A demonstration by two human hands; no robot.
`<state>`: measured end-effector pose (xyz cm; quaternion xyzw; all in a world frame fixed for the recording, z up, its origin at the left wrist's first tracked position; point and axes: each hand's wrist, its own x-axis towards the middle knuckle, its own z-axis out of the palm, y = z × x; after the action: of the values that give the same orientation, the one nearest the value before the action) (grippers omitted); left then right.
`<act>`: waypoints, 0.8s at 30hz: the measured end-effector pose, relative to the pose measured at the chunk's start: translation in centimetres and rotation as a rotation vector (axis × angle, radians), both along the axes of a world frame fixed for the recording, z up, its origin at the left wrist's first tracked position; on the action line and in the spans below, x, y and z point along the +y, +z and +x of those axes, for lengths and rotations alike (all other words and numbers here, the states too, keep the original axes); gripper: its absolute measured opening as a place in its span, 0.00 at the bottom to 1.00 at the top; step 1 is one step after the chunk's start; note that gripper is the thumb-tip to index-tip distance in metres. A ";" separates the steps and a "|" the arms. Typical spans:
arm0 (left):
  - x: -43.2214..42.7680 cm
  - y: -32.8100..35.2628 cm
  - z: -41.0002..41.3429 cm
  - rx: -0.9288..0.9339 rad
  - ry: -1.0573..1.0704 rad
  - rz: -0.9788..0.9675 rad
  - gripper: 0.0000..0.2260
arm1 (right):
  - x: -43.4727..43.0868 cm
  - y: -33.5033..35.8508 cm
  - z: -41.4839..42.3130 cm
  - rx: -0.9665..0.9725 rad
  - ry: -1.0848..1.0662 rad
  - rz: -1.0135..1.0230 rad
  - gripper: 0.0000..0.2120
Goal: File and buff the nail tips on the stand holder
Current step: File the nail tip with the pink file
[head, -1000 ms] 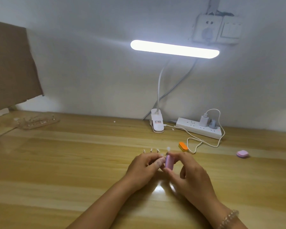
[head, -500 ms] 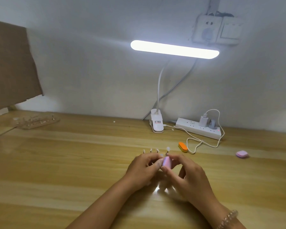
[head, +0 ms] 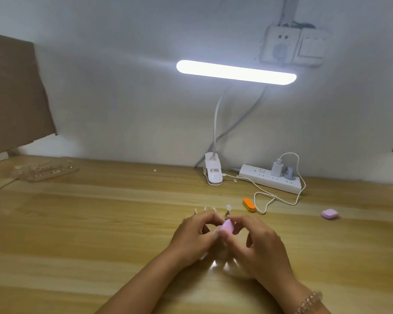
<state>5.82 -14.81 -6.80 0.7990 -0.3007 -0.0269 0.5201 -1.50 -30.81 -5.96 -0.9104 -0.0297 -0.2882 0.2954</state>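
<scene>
Fingers (head: 238,223) of the right hand (head: 261,248) pinch a small pink buffing block (head: 227,226), seemingly mid-buffing, while the left hand (head: 194,234) curls on something hidden; next, light strokes over the pale nail tip (head: 228,207) just beyond them.

Pale wall (head: 123,98), lit clip lamp (head: 236,72), wall socket (head: 281,45), wooden desk (head: 77,234)

Four nail tips (head: 228,207) stand in a row on thin upright stems of the stand holder (head: 227,214). The right-most tip is pale and round (the other three are smaller and blurred). The left hand (head: 195,236) grips over its base. Just in front, the right hand (head: 259,248) pinches a tilted pink buffer block (head: 227,227).
</scene>
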 end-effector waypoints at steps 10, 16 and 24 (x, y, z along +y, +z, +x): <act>0.0 -0.2 0.2 -0.025 0.030 0.022 0.03 | -0.2 0.1 0.1 0.044 0.003 0.017 0.14; 0.1 -0.1 0.2 -0.007 0.026 0.011 0.07 | 0.1 0.1 -0.2 0.032 0.022 -0.035 0.13; 0.1 0.0 0.2 -0.006 0.054 -0.005 0.07 | 0.2 0.1 -0.2 0.035 0.037 -0.023 0.16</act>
<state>5.99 -14.70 -6.80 0.8056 -0.2806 -0.0096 0.5218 -1.73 -30.58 -5.82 -0.9179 -0.0447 -0.2665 0.2905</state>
